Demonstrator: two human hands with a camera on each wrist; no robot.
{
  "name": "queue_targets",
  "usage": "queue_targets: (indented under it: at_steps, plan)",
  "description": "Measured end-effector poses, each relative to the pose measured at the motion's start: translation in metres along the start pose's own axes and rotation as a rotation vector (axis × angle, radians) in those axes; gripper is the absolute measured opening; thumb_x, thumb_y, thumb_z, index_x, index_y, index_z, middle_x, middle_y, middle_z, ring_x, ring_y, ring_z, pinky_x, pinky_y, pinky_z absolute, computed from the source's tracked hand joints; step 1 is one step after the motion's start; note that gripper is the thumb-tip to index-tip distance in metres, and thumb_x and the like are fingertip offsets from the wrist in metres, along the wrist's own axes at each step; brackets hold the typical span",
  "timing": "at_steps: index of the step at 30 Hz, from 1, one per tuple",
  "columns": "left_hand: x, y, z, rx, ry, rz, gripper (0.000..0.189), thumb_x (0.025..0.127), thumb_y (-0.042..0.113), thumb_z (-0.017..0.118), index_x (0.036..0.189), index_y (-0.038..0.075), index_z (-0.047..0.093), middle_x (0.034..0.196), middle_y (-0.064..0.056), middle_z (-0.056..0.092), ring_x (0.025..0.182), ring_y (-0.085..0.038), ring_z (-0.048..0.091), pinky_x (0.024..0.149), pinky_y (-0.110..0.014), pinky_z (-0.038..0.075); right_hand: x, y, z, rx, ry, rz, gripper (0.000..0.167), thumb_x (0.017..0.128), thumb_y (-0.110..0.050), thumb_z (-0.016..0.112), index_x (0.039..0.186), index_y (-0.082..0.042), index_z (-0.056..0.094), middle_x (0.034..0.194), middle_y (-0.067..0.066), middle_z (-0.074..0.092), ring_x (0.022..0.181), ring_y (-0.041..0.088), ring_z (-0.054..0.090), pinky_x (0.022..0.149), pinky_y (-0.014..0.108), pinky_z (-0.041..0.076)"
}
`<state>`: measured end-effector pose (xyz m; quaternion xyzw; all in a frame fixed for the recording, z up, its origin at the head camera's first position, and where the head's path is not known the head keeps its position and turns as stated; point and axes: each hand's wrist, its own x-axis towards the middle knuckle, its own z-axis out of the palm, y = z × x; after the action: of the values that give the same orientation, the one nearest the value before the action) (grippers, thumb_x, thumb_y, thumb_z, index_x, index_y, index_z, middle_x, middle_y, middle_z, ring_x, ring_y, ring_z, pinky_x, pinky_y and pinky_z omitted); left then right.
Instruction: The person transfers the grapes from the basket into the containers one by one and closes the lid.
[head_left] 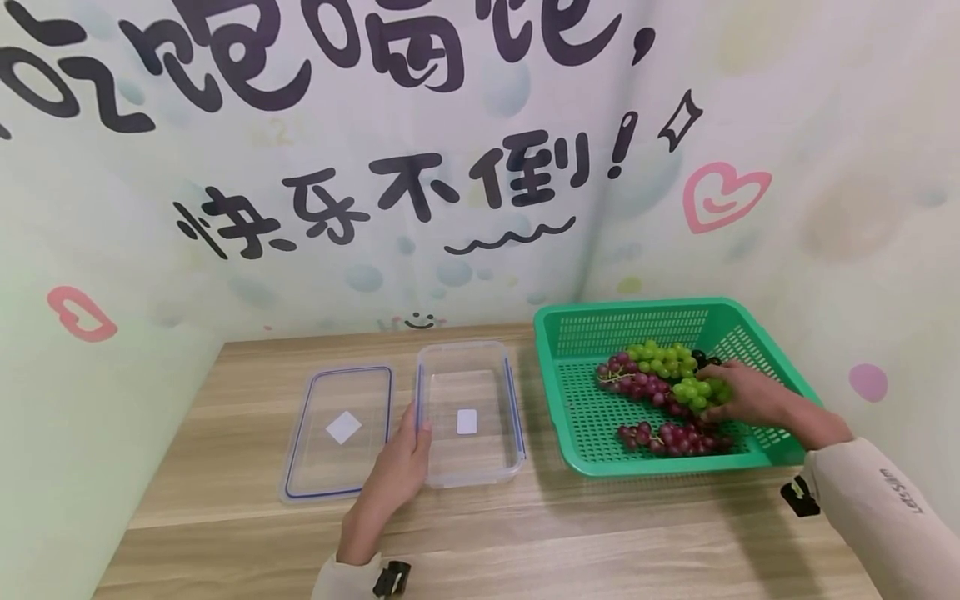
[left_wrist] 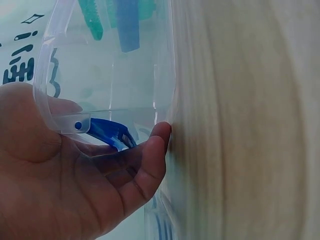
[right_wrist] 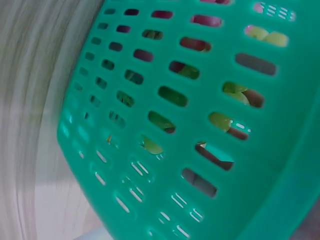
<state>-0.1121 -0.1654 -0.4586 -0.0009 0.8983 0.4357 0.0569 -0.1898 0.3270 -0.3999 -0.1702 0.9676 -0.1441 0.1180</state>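
1. Head: right hand point(head_left: 746, 396) has its grip clamped on green grapes point(head_left: 688, 390) in the green basket point(head_left: 637, 306); squeezing too hard could pop berries off.
2. Left wrist: left hand point(left_wrist: 85, 175) pinches the clear box point(left_wrist: 130, 85) beside a blue clip point(left_wrist: 106, 130) (swung out, ugh); tugging might tip it.
3. Right wrist: basket wall blocks the right grip, can't tell; lifting low could snag the rim.

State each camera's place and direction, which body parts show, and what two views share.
Head: head-worn, looking forward and down at a rectangular clear plastic container and green perforated plastic basket; left hand and right hand show.
Left wrist: on that wrist, facing the container's side; palm and fingers show.
Right wrist: on that wrist, facing the basket's slotted wall; hand unclear.
Head and left wrist share the container.
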Motion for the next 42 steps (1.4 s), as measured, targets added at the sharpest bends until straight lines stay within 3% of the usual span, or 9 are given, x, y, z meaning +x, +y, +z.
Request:
queue_targets:
  at_steps: [5, 11, 15, 22, 31, 35, 37, 39, 42]
  plan:
    - [-0.002, 0.0, -0.002, -0.006, -0.001, 0.002, 0.057, 0.109, 0.023, 0.033, 0.156, -0.004, 0.014, 0.155, -0.031, 0.03, 0.143, -0.047, 0.029, 0.113, -0.063, 0.028, 0.003, 0.0, 0.001, -0.003, -0.003, -0.007, 0.056, 0.082, -0.02, 0.079, 0.126, 0.009, 0.058, 0.129, 0.045, 0.045, 0.112, 0.062, 0.048, 0.083, 0.066, 0.049]
    - [-0.003, -0.002, -0.003, -0.013, -0.001, -0.01, 0.057, 0.109, 0.023, 0.032, 0.156, -0.004, 0.014, 0.156, -0.03, 0.028, 0.144, -0.046, 0.027, 0.114, -0.063, 0.027, 0.005, 0.002, 0.002, -0.027, 0.032, -0.017, 0.05, 0.084, -0.018, 0.077, 0.122, 0.009, 0.06, 0.121, 0.04, 0.052, 0.104, 0.053, 0.055, 0.076, 0.059, 0.053]
    - [-0.004, -0.002, -0.003, -0.011, -0.001, -0.011, 0.058, 0.109, 0.024, 0.032, 0.156, -0.004, 0.014, 0.157, -0.03, 0.027, 0.144, -0.046, 0.026, 0.115, -0.062, 0.026, 0.005, 0.003, 0.002, -0.027, 0.051, 0.017, 0.057, 0.088, -0.023, 0.074, 0.128, 0.014, 0.054, 0.124, 0.043, 0.05, 0.106, 0.056, 0.053, 0.077, 0.061, 0.051]
    - [-0.003, -0.003, -0.003, -0.005, 0.009, -0.012, 0.057, 0.109, 0.024, 0.032, 0.156, -0.003, 0.015, 0.156, -0.03, 0.029, 0.144, -0.046, 0.027, 0.115, -0.062, 0.027, 0.003, -0.001, -0.009, 0.009, 0.099, 0.07, 0.068, 0.095, -0.026, 0.066, 0.136, 0.023, 0.041, 0.135, 0.048, 0.041, 0.121, 0.065, 0.038, 0.092, 0.072, 0.041]
    - [0.001, -0.003, 0.0, -0.009, 0.022, -0.017, 0.058, 0.109, 0.025, 0.034, 0.156, -0.002, 0.016, 0.155, -0.029, 0.031, 0.143, -0.045, 0.03, 0.116, -0.06, 0.027, -0.002, -0.013, -0.026, 0.092, 0.165, 0.148, 0.075, 0.1, -0.031, 0.057, 0.138, 0.027, 0.03, 0.138, 0.051, 0.032, 0.117, 0.065, 0.041, 0.089, 0.07, 0.044]
    - [0.001, -0.002, 0.001, -0.014, 0.017, -0.02, 0.057, 0.109, 0.025, 0.034, 0.157, -0.002, 0.016, 0.155, -0.028, 0.032, 0.144, -0.044, 0.03, 0.115, -0.06, 0.027, -0.003, -0.023, -0.032, 0.123, 0.21, 0.186, 0.065, 0.1, -0.034, 0.055, 0.137, 0.018, 0.041, 0.129, 0.045, 0.047, 0.097, 0.054, 0.057, 0.07, 0.054, 0.054]
    - [0.0, -0.002, 0.0, -0.02, 0.009, -0.027, 0.058, 0.109, 0.025, 0.034, 0.157, -0.001, 0.016, 0.156, -0.028, 0.03, 0.144, -0.044, 0.028, 0.116, -0.06, 0.026, -0.003, -0.028, -0.033, 0.155, 0.24, 0.184, 0.057, 0.1, -0.034, 0.055, 0.131, 0.013, 0.047, 0.12, 0.04, 0.055, 0.091, 0.046, 0.061, 0.061, 0.041, 0.053]
    - [0.0, -0.002, 0.001, -0.021, 0.005, -0.034, 0.058, 0.109, 0.025, 0.033, 0.157, -0.001, 0.015, 0.157, -0.027, 0.03, 0.145, -0.044, 0.028, 0.115, -0.06, 0.027, -0.003, -0.034, -0.034, 0.194, 0.27, 0.178, 0.05, 0.1, -0.034, 0.055, 0.124, 0.009, 0.051, 0.113, 0.036, 0.059, 0.09, 0.042, 0.062, 0.057, 0.032, 0.049]
    - [0.0, -0.002, 0.001, -0.017, 0.005, -0.025, 0.057, 0.109, 0.025, 0.033, 0.157, -0.002, 0.015, 0.156, -0.028, 0.03, 0.144, -0.044, 0.028, 0.115, -0.061, 0.027, -0.002, -0.043, -0.037, 0.238, 0.295, 0.176, 0.051, 0.101, -0.037, 0.053, 0.128, 0.007, 0.051, 0.12, 0.036, 0.057, 0.103, 0.049, 0.059, 0.062, 0.035, 0.053]
